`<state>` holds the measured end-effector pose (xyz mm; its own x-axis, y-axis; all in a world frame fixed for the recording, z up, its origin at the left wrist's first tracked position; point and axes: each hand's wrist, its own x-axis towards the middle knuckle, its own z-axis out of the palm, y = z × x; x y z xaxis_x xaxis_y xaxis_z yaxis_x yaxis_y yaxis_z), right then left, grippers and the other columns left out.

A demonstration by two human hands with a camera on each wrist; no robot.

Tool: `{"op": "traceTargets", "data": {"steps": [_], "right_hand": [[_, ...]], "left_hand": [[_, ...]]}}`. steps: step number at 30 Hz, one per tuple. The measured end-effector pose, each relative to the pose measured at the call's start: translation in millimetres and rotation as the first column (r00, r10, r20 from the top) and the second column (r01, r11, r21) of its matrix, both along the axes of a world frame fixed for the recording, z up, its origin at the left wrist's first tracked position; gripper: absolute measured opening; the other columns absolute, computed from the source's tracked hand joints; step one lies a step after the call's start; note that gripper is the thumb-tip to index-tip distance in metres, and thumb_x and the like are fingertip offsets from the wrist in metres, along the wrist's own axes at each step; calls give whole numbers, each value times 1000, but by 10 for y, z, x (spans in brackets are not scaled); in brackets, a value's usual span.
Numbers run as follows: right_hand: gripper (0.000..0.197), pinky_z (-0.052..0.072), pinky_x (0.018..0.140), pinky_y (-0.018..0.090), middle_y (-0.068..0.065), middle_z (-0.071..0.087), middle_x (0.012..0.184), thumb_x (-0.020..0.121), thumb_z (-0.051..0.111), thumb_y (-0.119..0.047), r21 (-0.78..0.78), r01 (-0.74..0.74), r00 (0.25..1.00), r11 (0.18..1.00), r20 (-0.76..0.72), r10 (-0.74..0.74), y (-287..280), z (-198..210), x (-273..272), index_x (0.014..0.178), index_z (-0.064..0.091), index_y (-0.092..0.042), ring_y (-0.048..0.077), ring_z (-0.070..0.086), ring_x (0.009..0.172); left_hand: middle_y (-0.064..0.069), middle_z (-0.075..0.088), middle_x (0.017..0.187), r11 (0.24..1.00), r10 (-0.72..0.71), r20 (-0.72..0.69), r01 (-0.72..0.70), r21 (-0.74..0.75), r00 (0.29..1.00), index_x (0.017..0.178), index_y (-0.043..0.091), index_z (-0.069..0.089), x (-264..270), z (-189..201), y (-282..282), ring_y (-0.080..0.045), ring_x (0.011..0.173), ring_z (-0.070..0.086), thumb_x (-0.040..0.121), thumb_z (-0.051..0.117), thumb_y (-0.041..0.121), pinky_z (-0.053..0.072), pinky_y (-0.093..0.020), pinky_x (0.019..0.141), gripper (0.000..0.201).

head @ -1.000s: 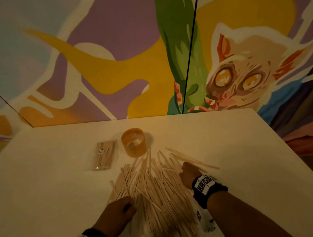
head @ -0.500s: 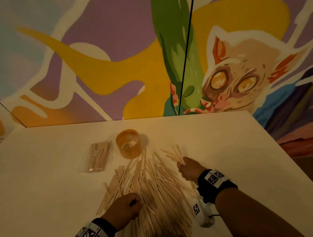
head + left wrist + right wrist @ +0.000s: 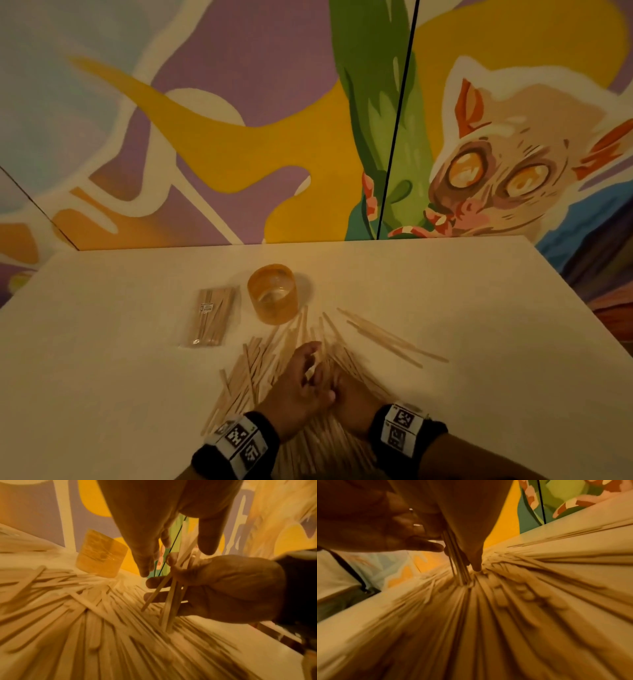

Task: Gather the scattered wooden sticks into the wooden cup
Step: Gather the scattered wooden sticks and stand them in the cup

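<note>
Head view: both hands are meeting over the pile of wooden sticks (image 3: 260,370) on the white table (image 3: 479,308). Right hand (image 3: 223,588) is gripping a small upright bundle of sticks (image 3: 171,601) in curled fingers. Left hand (image 3: 294,387) is hovering beside it, fingers relaxed, holding nothing. Wooden cup (image 3: 272,294) is standing just beyond the pile, near a wrapped packet (image 3: 210,317).

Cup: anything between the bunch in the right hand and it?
Nothing visible blocks it. The right hand grips a small bunch of sticks upright on the pile; the cup stands open beyond, only flat sticks between. The left hand hovers beside the bunch, not across the way.
</note>
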<state>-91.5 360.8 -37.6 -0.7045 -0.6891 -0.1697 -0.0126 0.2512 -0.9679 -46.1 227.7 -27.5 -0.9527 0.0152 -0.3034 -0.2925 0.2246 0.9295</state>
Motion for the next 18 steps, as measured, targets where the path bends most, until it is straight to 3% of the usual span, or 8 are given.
{"op": "traceTargets", "data": {"steps": [3, 5, 8, 10, 12, 14, 15, 18], "right_hand": [[14, 53, 80, 28, -11, 61, 80, 85, 47, -8, 165, -22, 995, 986, -91, 37, 50, -146, 1, 85, 61, -14, -4, 56, 75], [19, 51, 80, 23, -11, 62, 89, 87, 45, -14, 233, 6, 980, 973, -194, 40, 43, -212, 4, 98, 61, -18, 0, 58, 82], [19, 49, 79, 15, -18, 60, 91, 91, 45, -17, 229, 32, 974, 973, -224, 21, 18, -194, -8, 99, 57, -28, -2, 58, 86], [18, 49, 80, 18, -15, 59, 92, 93, 44, -17, 233, 30, 969, 972, -247, 29, 22, -182, -23, 100, 57, -27, 2, 60, 88], [20, 50, 85, 24, -7, 61, 100, 95, 44, -17, 282, -16, 955, 959, -279, 98, 32, -152, -63, 108, 58, -20, 11, 61, 96], [25, 50, 88, 28, 2, 62, 109, 95, 43, -14, 361, -64, 942, 930, -287, 176, 41, -138, -110, 115, 58, -15, 16, 60, 101], [26, 49, 89, 29, 3, 62, 111, 94, 43, -13, 357, -80, 933, 931, -302, 196, 40, -133, -130, 115, 57, -16, 16, 59, 102], [32, 46, 94, 30, -1, 55, 120, 90, 48, -22, 359, -47, 907, 932, -375, 190, 35, -197, -166, 121, 52, -25, 14, 53, 111]], "left_hand": [[8, 47, 128, 998, -51, -9, 51, -24, 999, 131, 35, 31, 17, -62, 82, 12, 108, 47, 86, 62, 4, 40, -1, 78, 63], [16, 46, 123, 995, -68, -36, 66, -73, 997, 129, 35, 31, 15, -79, 117, 21, 104, 45, 89, 57, 4, 39, 1, 77, 57], [13, 53, 116, 998, -40, -26, 38, -42, 999, 129, 35, 36, -13, -96, 122, 13, 103, 49, 91, 55, 6, 44, -6, 80, 52], [6, 57, 107, 999, -42, -22, 42, -14, 999, 132, 37, 36, -13, -141, 119, 9, 97, 55, 91, 56, 14, 46, -13, 85, 50], [11, 55, 117, 998, -62, -27, 62, -5, 998, 130, 41, 39, -5, -187, 108, 8, 107, 52, 87, 57, 38, 44, -18, 94, 47], [14, 52, 128, 999, -31, -38, 32, 24, 999, 120, 38, 51, 6, -243, 127, 1, 116, 51, 78, 57, 56, 44, -18, 95, 46], [12, 55, 127, 998, 19, -43, -16, 55, 999, 112, 31, 57, -5, -265, 140, -2, 116, 53, 81, 57, 54, 46, -15, 90, 39], [2, 65, 111, 959, 222, -32, -213, 188, 974, 98, 11, 64, -94, -215, 163, -6, 104, 61, 96, 49, 18, 48, -12, 74, 17]]}}
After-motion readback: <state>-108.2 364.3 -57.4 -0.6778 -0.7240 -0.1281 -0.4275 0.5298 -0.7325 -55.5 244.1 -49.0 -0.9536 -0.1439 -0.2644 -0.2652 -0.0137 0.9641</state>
